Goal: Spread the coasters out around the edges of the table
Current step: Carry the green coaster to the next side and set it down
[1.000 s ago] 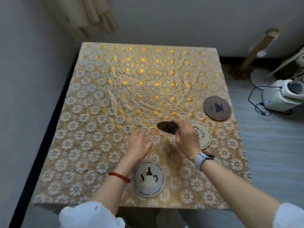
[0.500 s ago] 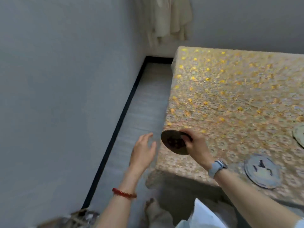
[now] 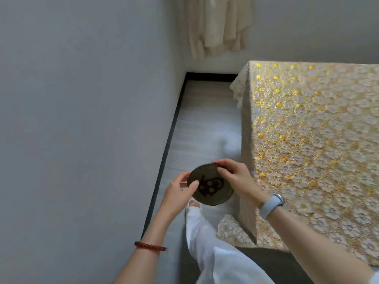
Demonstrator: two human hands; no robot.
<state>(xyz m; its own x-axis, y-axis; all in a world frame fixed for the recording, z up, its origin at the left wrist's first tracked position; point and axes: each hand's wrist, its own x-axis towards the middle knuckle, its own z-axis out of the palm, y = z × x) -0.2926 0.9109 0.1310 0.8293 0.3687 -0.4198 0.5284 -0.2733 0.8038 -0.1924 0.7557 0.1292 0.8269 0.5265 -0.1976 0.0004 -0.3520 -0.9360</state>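
Note:
A round dark brown coaster [image 3: 211,186] with a dark printed figure is held over the floor, just left of the table's left edge. My left hand [image 3: 178,193] pinches its left rim with thumb and fingers. My right hand [image 3: 235,177] grips its upper right rim; a second coaster edge seems to show behind it, though I cannot be sure. The table [image 3: 320,144] wears a gold floral lace cloth and fills the right side. No other coasters are in view.
A grey wall [image 3: 82,119] runs close along the left, with a narrow strip of pale floor [image 3: 203,128] between it and the table. A cream curtain [image 3: 217,27] hangs at the back. My leg in white trousers [image 3: 203,236] stands below the coaster.
The view swung left, away from the tabletop and its laid coasters. My right hand carried the dark coaster off the table's left side, and my left hand closed onto its rim.

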